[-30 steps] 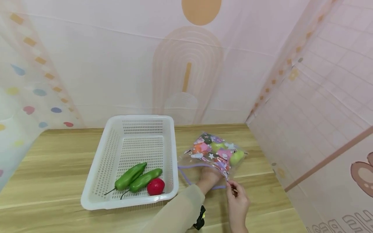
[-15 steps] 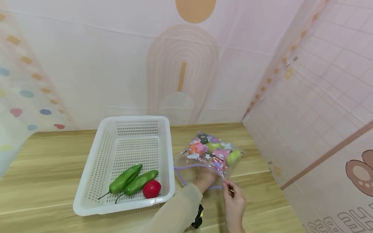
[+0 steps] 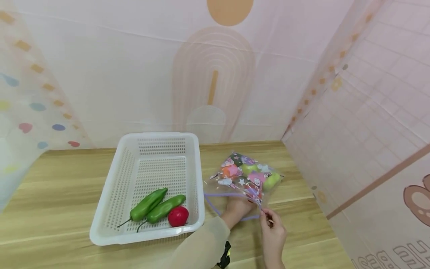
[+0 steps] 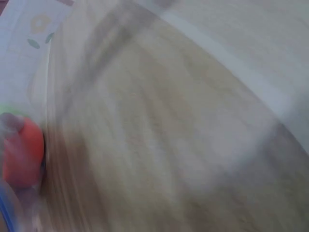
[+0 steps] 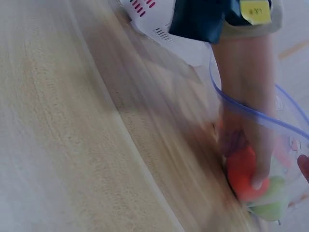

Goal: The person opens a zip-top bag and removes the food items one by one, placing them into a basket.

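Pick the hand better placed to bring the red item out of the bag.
Left, most likely: the left hand is inside the bag with its fingers on the red item and lies nearer the basket. The right hand pinches the bag's edge and seems best used there.

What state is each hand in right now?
Left hand: closed around a red item inside the clear bag.
Right hand: closed, pinching the bag's edge.
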{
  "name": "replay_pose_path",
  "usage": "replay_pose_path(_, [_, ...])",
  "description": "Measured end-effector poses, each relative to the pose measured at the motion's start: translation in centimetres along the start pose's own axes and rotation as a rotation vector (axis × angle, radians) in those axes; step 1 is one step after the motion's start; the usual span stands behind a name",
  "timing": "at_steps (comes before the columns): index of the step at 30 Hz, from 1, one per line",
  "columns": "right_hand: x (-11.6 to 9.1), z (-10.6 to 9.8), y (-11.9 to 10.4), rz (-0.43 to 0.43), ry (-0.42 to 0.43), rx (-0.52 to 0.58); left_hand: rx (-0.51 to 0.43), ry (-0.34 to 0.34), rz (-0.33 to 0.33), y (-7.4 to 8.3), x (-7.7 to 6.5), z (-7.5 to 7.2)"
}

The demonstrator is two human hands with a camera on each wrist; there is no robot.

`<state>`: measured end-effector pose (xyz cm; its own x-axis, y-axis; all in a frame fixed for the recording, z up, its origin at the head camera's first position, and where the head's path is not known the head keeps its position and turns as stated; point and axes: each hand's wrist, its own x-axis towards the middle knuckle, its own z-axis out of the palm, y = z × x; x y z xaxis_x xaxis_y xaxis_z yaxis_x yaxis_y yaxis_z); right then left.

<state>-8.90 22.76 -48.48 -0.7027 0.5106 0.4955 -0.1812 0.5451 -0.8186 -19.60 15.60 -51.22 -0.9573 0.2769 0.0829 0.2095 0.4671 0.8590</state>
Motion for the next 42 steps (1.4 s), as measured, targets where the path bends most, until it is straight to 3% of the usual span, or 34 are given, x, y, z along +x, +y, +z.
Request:
replay_pose_path(1, [0.0, 0.0, 0.0, 0.009, 0.003, -0.004, 0.225, 0.057, 0.028, -0.2, -0.2, 0.0])
replay_pose_path(2, [-0.1, 0.1, 0.0, 0.015, 0.005, -0.006, 0.351, 0.116, 0.047, -0.4, -0.3, -0.1])
replay_pose_path(6, [-0.3, 0.2, -0.1, 0.033, 0.003, -0.016, 0.313, 0.115, -0.001, -0.3, -1.0, -0.7])
replay_pose_path(11, [-0.2, 0.2, -0.3, 0.125, -0.006, 0.004, 0.260, 0.142, -0.006, 0.3, -1.7, -1.2])
replay_pose_path(15, [0.0, 0.0, -0.7, 0.159, -0.010, 0.026, 0.213, 0.155, -0.059, 1.0, -2.3, -1.5])
replay_pose_path(18, [0.1, -0.2, -0.8, 0.153, -0.006, 0.042, 0.171, 0.175, -0.067, 1.6, -2.8, -1.7])
replay_pose_path(22, [0.4, -0.6, -1.0, 0.152, -0.002, 0.035, 0.145, 0.202, -0.023, 2.0, -3.4, -1.8])
replay_pose_path(30, [0.7, -1.0, -1.0, 0.140, 0.017, -0.013, 0.077, 0.208, 0.011, 2.7, -4.5, -2.3])
replay_pose_path(35, [0.8, -1.0, -0.8, 0.106, 0.023, -0.025, 0.094, 0.221, 0.020, 3.0, -5.2, -2.9])
replay_pose_path(42, [0.6, -1.0, -0.8, -0.006, 0.027, -0.060, 0.151, 0.222, -0.020, 3.0, -6.7, -4.1])
